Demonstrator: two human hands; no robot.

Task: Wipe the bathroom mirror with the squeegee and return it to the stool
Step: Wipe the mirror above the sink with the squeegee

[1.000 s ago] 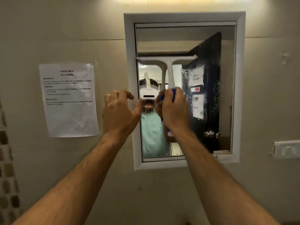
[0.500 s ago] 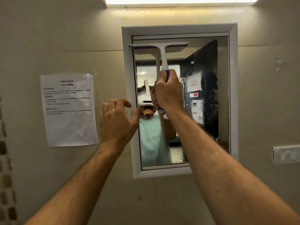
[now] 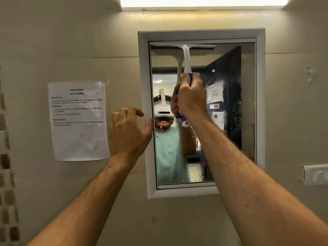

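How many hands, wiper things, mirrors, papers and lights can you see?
Hands: 2, left and right
Squeegee: 1
Mirror: 1
Paper: 1
Light: 1
Total: 6

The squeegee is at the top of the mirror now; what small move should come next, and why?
Probably pull the squeegee straight down. Its blade lies at the top left of the mirror, the right hand grips the handle, and wet streaks show on the glass below.
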